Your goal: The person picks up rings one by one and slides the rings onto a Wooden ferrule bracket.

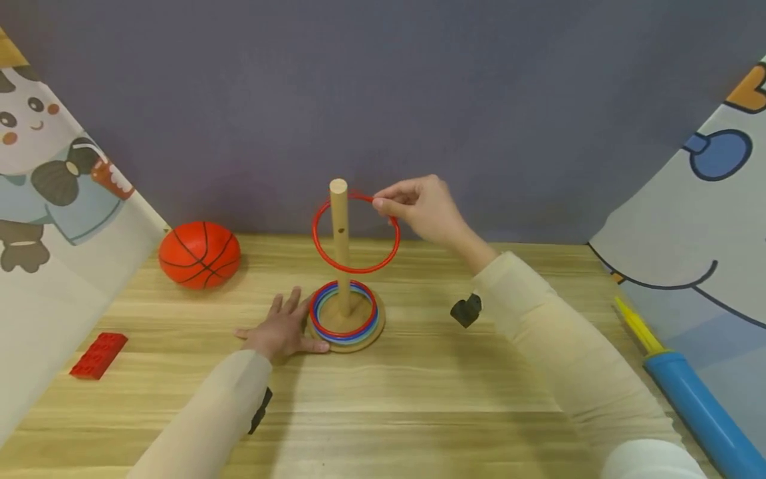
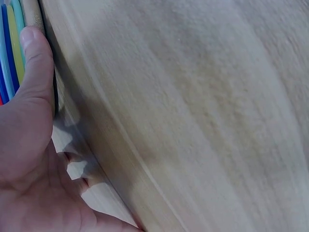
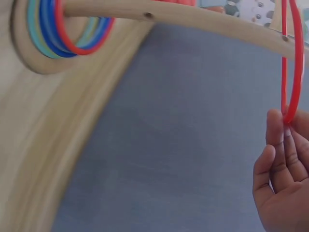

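Note:
A wooden post [image 1: 340, 216] stands upright on a round wooden base [image 1: 354, 348]. My right hand [image 1: 426, 207] pinches a red ring [image 1: 359, 271] between thumb and fingers. That ring hangs level with the upper part of the post, and in the right wrist view the post [image 3: 207, 21] passes through it. Lower down, a stack of rings [image 1: 341, 335] circles the foot of the post, a red one uppermost, with blue, yellow and green ones below. Fingers spread, my left hand [image 1: 282, 329] rests beside the base; its thumb [image 2: 37, 58] lies against the base's edge.
A red basketball [image 1: 200, 255] sits at the back left, near the grey back wall [image 1: 383, 100]. Closer on that side lies a red toy brick [image 1: 99, 356]. Along the right edge is a blue pump [image 1: 697, 399] with a yellow nozzle. Printed panels flank the table.

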`<state>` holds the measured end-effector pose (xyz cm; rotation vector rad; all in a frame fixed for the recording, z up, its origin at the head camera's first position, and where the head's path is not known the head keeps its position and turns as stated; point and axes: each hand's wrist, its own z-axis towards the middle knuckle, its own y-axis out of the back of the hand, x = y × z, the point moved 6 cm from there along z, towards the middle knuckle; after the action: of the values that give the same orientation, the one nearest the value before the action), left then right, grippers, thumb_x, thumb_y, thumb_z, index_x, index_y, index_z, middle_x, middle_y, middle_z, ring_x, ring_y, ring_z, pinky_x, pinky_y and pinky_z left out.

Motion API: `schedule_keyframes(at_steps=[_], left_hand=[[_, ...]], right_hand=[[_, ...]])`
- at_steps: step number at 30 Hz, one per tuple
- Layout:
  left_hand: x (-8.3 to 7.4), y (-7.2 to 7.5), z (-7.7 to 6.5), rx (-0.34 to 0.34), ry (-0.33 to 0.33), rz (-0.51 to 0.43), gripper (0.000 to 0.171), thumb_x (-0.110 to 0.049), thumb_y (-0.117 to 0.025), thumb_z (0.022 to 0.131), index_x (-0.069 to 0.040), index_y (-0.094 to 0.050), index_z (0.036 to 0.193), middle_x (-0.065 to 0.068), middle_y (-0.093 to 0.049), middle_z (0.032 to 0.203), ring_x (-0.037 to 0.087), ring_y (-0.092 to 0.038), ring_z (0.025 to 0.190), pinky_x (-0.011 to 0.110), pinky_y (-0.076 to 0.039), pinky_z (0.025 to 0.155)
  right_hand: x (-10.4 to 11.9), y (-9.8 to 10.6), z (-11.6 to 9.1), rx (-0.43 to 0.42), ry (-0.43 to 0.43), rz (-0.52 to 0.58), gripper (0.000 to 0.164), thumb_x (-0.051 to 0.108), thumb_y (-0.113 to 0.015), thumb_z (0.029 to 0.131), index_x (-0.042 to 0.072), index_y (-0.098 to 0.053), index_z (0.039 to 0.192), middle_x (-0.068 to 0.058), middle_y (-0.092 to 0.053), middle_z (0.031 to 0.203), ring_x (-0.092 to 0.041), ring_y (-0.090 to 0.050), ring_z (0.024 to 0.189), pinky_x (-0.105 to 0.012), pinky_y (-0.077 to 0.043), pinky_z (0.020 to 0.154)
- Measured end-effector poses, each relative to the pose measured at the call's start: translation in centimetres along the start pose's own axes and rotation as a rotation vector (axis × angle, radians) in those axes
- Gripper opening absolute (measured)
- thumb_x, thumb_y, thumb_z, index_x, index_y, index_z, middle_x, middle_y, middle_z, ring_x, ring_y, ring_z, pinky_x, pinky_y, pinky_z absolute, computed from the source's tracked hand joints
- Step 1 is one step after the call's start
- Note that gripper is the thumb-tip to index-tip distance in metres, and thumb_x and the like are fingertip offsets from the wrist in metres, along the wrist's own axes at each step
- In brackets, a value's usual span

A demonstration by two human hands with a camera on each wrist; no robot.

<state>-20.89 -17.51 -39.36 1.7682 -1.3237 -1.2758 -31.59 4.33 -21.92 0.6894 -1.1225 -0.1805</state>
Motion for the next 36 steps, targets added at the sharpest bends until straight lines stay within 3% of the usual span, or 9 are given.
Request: schedule_keyframes(at_steps=[7, 17, 29, 36], left_hand=[[0.0, 0.3, 0.2, -0.019, -0.015, 0.016, 0.114, -0.063, -0.077, 0.078, -0.014, -0.019, 0.163, 0.021, 0.000, 0.169, 0.052, 0.001, 0.151, 0.097, -0.012, 0.079], [0.5, 0.1, 0.0, 0.014, 0.000, 0.022, 0.114, -0.063, -0.077, 0.079, -0.010, -0.020, 0.163, 0.021, 0.003, 0.169, 0.053, 0.003, 0.150, 0.097, -0.009, 0.078], [0.2, -0.2, 0.3, 0.005, -0.007, 0.003, 0.112, -0.063, -0.077, 0.079, -0.010, -0.023, 0.162, 0.020, 0.002, 0.169, 0.051, 0.003, 0.151, 0.097, -0.009, 0.078], [0.3, -0.3, 0.5, 0.005, 0.005, 0.016, 0.114, -0.065, -0.076, 0.079, -0.011, -0.021, 0.163, 0.019, 0.003, 0.169, 0.050, 0.004, 0.152, 0.097, -0.011, 0.079]], right_hand=[[-2.3, -2.9, -0.9, 0.036, 0.011, -0.035, 0.018, 0.024, -0.076, 0.094, 0.010, -0.081, 0.104, -0.001, -0.076, 0.081, -0.016, -0.065, 0.070, -0.026, -0.042, 0.057], [-5.4, -6.9, -2.2, 0.066, 0.009, -0.006, 0.017, 0.018, -0.076, 0.094, 0.004, -0.080, 0.103, -0.004, -0.077, 0.083, -0.013, -0.068, 0.070, -0.026, -0.049, 0.060], [-7.5, -9.6, -2.6, 0.136, 0.027, -0.085, 0.016, 0.015, -0.074, 0.094, 0.003, -0.080, 0.103, -0.006, -0.076, 0.080, -0.011, -0.064, 0.065, -0.022, -0.047, 0.056], [-8.1, -10.6, -2.6, 0.143, 0.060, -0.136, 0.015, 0.017, -0.075, 0.094, 0.005, -0.081, 0.101, -0.002, -0.076, 0.082, -0.012, -0.068, 0.069, -0.023, -0.052, 0.059]])
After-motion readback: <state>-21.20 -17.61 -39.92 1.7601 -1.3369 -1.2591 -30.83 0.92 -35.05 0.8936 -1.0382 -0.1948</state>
